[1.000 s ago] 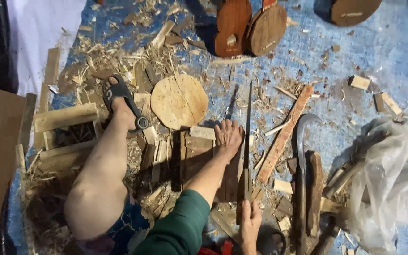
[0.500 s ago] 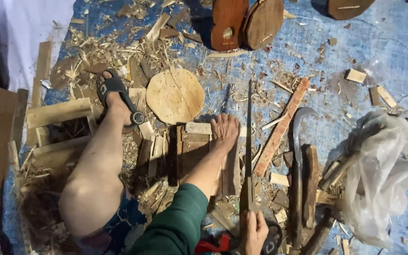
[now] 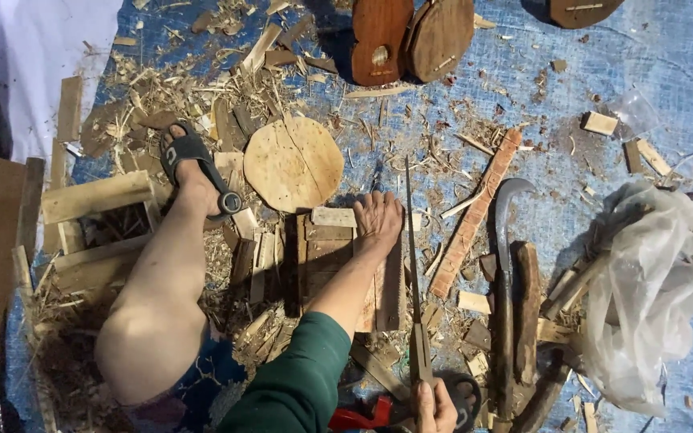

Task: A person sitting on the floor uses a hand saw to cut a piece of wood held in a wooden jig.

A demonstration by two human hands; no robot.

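Left hand point(image 3: 377, 218) is laid flat, palm down with fingers spread, on the far end of a dark wooden board point(image 3: 338, 269) that lies on the blue tarp floor point(image 3: 603, 72); nothing is gripped, the board is only pressed. Right hand point(image 3: 435, 407) is seen at the bottom edge, its grip closed around the handle of a hand saw point(image 3: 413, 265), whose thin blade runs straight away from the person along the right edge of the board, tip ending just right of the left hand. A green sleeve point(image 3: 298, 381) covers the left forearm. A bare leg is stretched out left of the board, the foot in a dark sandal point(image 3: 194, 164). A round pale wooden disc point(image 3: 293, 163) lies just beyond the board, near the sandal. A long reddish wood strip point(image 3: 476, 210) lies diagonally right of the saw blade. A curved sickle-like blade point(image 3: 504, 240) lies right of that, beside a brown wood chunk point(image 3: 528, 309). A crumpled clear plastic bag point(image 3: 651, 297) sits at far right. Two small guitar-shaped wooden bodies point(image 3: 411, 36) lie at the top. Pale wood slats point(image 3: 94, 196) are stacked at left. Shavings and offcuts are scattered all over the tarp. A red-handled tool point(image 3: 358, 417) is partly seen near the right hand; its kind cannot be told.
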